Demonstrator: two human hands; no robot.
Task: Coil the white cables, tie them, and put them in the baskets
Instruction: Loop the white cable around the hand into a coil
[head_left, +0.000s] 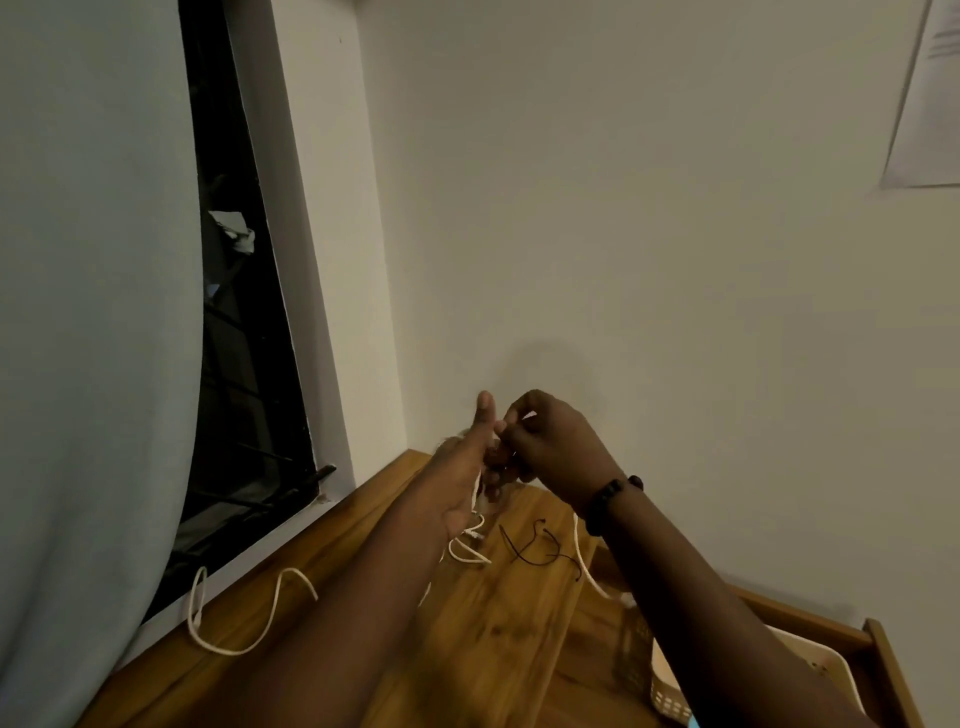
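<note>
My left hand (470, 467) and my right hand (550, 447) meet above the far end of the wooden table (498, 639), both gripping a white cable (475, 493) between them. Its loose end hangs down and loops on the table (467, 553). The part inside my fingers is hidden. A second white cable (234, 623) lies loose on the table at the left. Another white strand (587, 566) runs down under my right wrist. A thin black tie (535, 545) lies on the wood just below my hands. A cream basket (670, 696) sits at the lower right, partly behind my right forearm.
A plain wall stands close behind my hands. A dark barred window (244, 364) and a pale blue curtain (88, 338) fill the left. A wooden rim (883, 660) borders the basket at the right. A paper sheet (930, 93) hangs on the wall, top right.
</note>
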